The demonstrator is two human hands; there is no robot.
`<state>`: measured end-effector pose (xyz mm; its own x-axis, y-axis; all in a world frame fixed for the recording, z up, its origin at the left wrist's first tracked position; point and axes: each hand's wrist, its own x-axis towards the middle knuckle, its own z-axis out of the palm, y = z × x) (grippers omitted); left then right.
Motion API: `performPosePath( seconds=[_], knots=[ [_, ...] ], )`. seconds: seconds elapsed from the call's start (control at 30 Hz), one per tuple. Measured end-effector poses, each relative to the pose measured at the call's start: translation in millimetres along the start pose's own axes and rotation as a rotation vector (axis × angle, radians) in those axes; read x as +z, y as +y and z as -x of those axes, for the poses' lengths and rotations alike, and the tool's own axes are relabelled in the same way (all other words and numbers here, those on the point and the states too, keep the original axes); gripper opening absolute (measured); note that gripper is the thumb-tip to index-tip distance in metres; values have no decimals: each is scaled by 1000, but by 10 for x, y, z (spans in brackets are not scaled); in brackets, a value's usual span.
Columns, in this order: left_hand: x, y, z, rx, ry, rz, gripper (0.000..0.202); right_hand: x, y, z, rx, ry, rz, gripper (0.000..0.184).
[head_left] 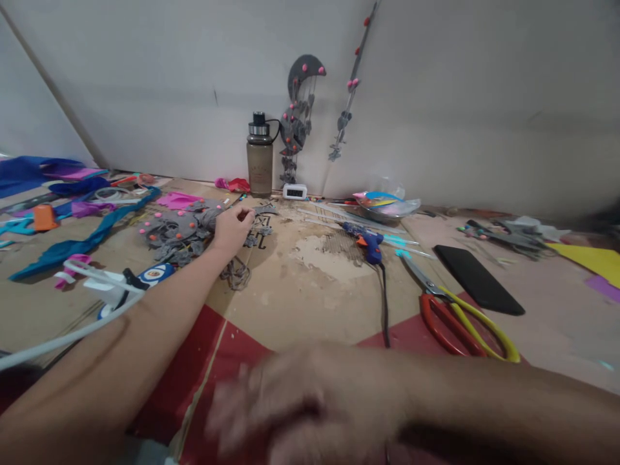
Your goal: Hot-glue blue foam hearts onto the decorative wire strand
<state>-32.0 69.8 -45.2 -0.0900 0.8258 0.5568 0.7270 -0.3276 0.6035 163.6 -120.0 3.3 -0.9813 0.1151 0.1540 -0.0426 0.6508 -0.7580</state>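
My left hand reaches far forward over the cardboard-covered floor, with its fingers curled among grey felt cut-outs dotted with pink and orange pom-poms. What the fingers pinch, if anything, is too small to name. My right hand is low at the near edge, smeared by motion, and its fingers cannot be read. A blue glue gun lies ahead of it with its black cord running toward me. Red and yellow scissors lie to the right.
A brown water bottle and a small white clock stand by the wall. Grey felt hangings lean on the wall. A black phone, a bowl, blue and purple felt scraps and yellow paper lie around.
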Motion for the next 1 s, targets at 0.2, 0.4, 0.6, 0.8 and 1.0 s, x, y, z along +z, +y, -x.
performPosePath(
  seconds=[0.2,0.4,0.6,0.8,1.0],
  knots=[
    [-4,-5,10,5,-8,17,19,88,377,-60,490,325,518,84],
    [-18,35,19,-2,-8,3,19,414,53,-267,-261,-131,381,38],
    [-11,32,23,12,0,29,20,169,255,-333,232,229,431,82],
    [-23,-17,-5,-44,38,65,19,290,135,-476,-386,-212,150,35],
    [-95,-19,-55,-57,56,80,23,-142,550,-313,193,518,165,31]
  ],
)
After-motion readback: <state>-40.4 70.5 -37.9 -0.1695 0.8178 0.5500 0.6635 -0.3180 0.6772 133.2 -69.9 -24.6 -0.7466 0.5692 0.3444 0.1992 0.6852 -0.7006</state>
